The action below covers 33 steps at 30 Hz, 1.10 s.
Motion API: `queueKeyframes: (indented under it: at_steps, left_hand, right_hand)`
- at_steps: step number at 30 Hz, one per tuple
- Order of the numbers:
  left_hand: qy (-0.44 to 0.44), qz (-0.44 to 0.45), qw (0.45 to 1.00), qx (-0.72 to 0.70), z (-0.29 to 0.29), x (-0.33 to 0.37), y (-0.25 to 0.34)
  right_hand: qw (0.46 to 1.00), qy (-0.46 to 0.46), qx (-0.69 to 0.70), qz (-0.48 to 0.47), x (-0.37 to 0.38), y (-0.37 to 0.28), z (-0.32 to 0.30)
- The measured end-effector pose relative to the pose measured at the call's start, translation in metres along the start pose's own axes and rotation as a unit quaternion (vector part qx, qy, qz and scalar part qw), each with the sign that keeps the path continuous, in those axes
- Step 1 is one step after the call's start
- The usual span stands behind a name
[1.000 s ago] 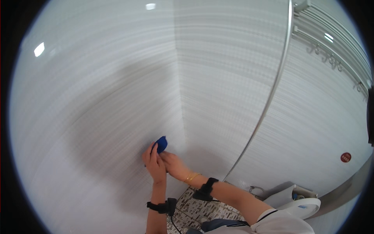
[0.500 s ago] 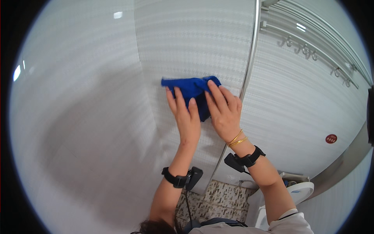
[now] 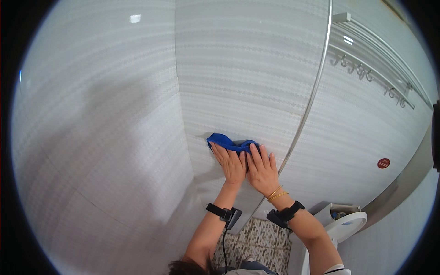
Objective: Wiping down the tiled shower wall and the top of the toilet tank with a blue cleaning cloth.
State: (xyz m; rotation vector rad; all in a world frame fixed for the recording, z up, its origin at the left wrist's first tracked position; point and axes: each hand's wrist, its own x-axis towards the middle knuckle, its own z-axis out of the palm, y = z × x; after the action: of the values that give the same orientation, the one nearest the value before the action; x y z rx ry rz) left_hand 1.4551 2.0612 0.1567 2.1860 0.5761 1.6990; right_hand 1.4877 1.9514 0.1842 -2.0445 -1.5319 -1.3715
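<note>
A blue cloth (image 3: 221, 140) lies bunched against the pale patterned wall (image 3: 243, 82), with both hands pressing on it. My left hand (image 3: 232, 167) holds its left part under long, straightened fingers. On its right part rests my right hand (image 3: 262, 172), fingers extended and slightly apart, gripping the cloth against the wall. The two hands are side by side, thumbs close together. Palms and much of the cloth beneath them are hidden. Gold bangles (image 3: 277, 194) circle my right wrist, and each forearm wears a black strap with a small box.
A vertical metal strip (image 3: 316, 80) runs down the wall right of my hands. Farther right is a metal towel rack (image 3: 380, 48) with several hooks. A toilet with its lid raised (image 3: 350, 225) and its tank open stands at lower right. Mosaic flooring (image 3: 256, 245) shows below.
Both hands have moved down the wall together with the blue cloth. The cloth is now more bunched, and less of it shows. My view has shifted slightly.
</note>
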Motion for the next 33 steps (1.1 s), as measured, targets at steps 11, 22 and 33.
queueKeyframes:
  at_steps: [11,22,33]
  left_hand:
    - [0.142,0.073,0.987,0.020,-0.042,0.104,0.000]
    - [0.078,0.126,0.988,-0.044,-0.027,0.064,-0.034]
    - [-0.053,-0.114,0.958,-0.258,-0.077,0.055,-0.033]
  right_hand:
    - [0.998,0.057,0.008,0.006,0.102,-0.013,-0.022]
    - [0.997,0.076,0.018,0.011,0.103,-0.007,-0.005]
    - [0.988,0.117,0.091,-0.043,0.098,0.000,-0.014]
